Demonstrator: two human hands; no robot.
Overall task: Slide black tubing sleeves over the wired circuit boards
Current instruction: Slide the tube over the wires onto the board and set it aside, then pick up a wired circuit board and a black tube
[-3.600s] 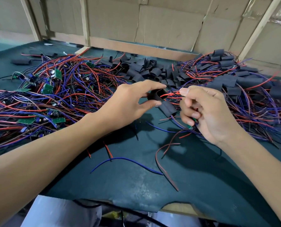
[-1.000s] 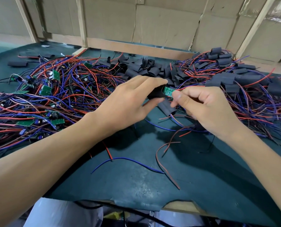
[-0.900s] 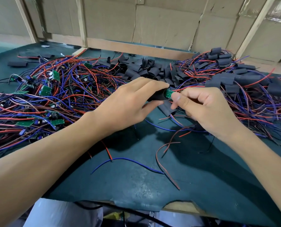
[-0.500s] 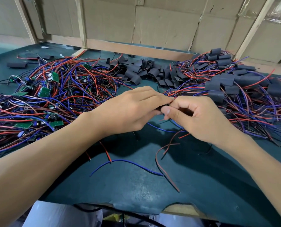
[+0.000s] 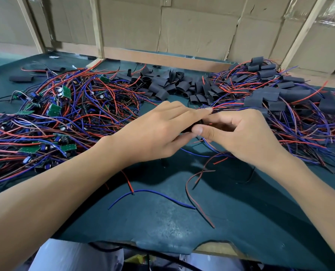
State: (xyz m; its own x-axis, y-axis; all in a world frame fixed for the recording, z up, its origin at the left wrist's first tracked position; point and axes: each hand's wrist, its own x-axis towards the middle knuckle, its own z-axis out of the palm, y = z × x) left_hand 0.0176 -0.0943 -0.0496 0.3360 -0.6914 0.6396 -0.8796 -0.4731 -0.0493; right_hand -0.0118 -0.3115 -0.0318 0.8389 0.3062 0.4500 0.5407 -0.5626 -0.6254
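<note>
My left hand point(image 5: 159, 130) and my right hand point(image 5: 241, 133) meet at the middle of the table. Between their fingertips is a black tubing sleeve point(image 5: 190, 128), mostly hidden; my left hand pinches it between thumb and fingers. My right hand pinches the other end with thumb and forefinger. The circuit board is out of sight inside the sleeve; its red and blue wires point(image 5: 200, 190) trail toward me across the mat. A pile of bare green boards with wires point(image 5: 53, 118) lies left. Loose black sleeves point(image 5: 174, 85) lie at the back centre.
Sleeved boards with wires point(image 5: 280, 94) are heaped at the right. The dark green mat point(image 5: 162, 218) has a torn front edge near me. A wooden rail and cardboard wall point(image 5: 162, 36) close the back. One stray sleeve point(image 5: 20, 78) lies far left.
The green board end that showed beside the sleeve a second ago is now hidden inside it. Both hands have drawn together and come slightly lower.
</note>
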